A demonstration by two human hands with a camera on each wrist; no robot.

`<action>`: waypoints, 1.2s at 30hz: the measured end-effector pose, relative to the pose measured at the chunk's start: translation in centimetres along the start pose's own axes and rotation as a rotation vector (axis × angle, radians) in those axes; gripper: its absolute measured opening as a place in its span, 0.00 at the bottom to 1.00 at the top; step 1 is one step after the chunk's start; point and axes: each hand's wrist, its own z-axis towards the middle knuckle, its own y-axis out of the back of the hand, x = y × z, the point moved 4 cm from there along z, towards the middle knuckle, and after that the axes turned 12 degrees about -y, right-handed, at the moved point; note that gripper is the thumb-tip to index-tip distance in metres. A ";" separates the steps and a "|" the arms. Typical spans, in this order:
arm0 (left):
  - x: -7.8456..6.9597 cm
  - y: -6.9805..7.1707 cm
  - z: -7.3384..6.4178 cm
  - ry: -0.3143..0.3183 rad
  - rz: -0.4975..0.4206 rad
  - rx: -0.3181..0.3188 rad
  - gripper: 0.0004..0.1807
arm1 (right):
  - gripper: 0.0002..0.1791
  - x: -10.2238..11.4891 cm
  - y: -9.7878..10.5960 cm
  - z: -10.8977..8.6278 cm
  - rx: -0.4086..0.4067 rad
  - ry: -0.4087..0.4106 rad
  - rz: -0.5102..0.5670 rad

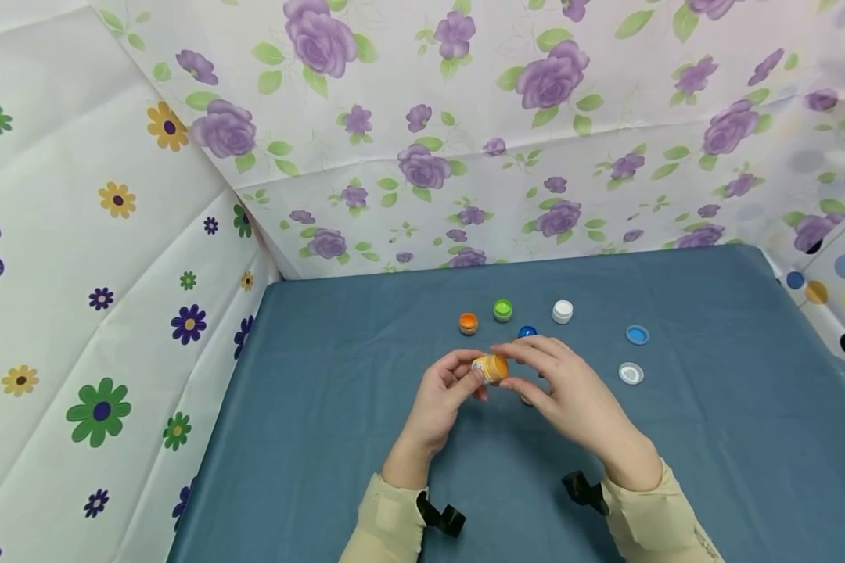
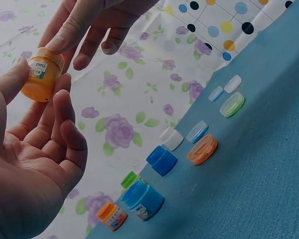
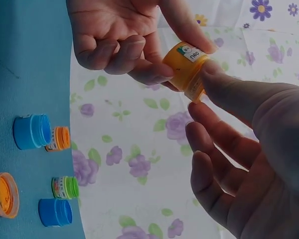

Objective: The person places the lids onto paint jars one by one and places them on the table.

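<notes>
A small yellow-orange paint jar [image 1: 490, 369] is held up between both hands above the table. My left hand [image 1: 433, 403] pinches the jar's labelled body between thumb and fingers. On the right, my right hand [image 1: 580, 399] has its thumb and index finger on the jar's lid [image 3: 194, 85], gripping it at the rim. The lid sits on the jar in both wrist views. The right hand's other fingers are loosely bent, away from the jar.
On the blue-covered table [image 1: 324, 407] stand uncapped orange [image 1: 468, 324], green [image 1: 503, 310] and dark blue [image 2: 162, 160] jars, a light blue jar [image 2: 143, 199] and a white jar [image 1: 562, 311]. Loose lids include orange [image 2: 203, 150], green [image 2: 232, 104], blue [image 1: 637, 335] and white [image 1: 631, 373].
</notes>
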 end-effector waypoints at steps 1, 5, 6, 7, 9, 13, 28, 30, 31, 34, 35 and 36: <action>0.0 0.0 0.0 0.000 -0.004 0.002 0.20 | 0.27 0.0 0.0 0.0 -0.003 0.000 -0.002; 0.0 0.0 0.0 -0.012 -0.014 0.009 0.21 | 0.25 0.1 -0.1 0.1 -0.005 -0.009 -0.015; 0.0 0.0 0.0 -0.017 -0.017 0.011 0.22 | 0.25 0.1 -0.1 0.1 -0.004 -0.015 -0.018; 0.0 0.0 0.0 -0.023 -0.019 0.013 0.23 | 0.25 0.2 -0.2 0.2 -0.003 -0.020 -0.021; -0.1 0.0 0.0 -0.030 -0.025 0.016 0.25 | 0.24 0.2 -0.2 0.2 -0.001 -0.027 -0.026; 0.1 0.0 0.0 -0.033 -0.036 0.024 0.30 | 0.23 0.3 -0.3 0.2 0.001 -0.039 -0.034; 0.1 0.1 0.0 -0.019 -0.038 0.019 0.25 | 0.21 0.3 -0.7 0.4 0.064 -0.071 -0.054; 0.1 0.1 0.0 -0.017 -0.038 0.015 0.25 | 0.20 0.2 -0.8 0.4 0.070 -0.075 -0.058; 0.1 0.1 0.0 -0.014 -0.039 0.013 0.25 | 0.20 0.2 -0.9 0.4 0.072 -0.077 -0.059; 0.1 0.2 0.0 -0.007 -0.038 0.003 0.25 | 0.20 0.1 -1.1 0.4 0.082 -0.081 -0.062; 0.1 0.2 0.0 -0.006 -0.038 0.000 0.25 | 0.20 0.1 -1.2 0.4 0.083 -0.081 -0.065; 0.2 0.2 0.1 -0.005 -0.038 -0.002 0.24 | 0.21 0.1 -1.2 0.4 0.083 -0.083 -0.068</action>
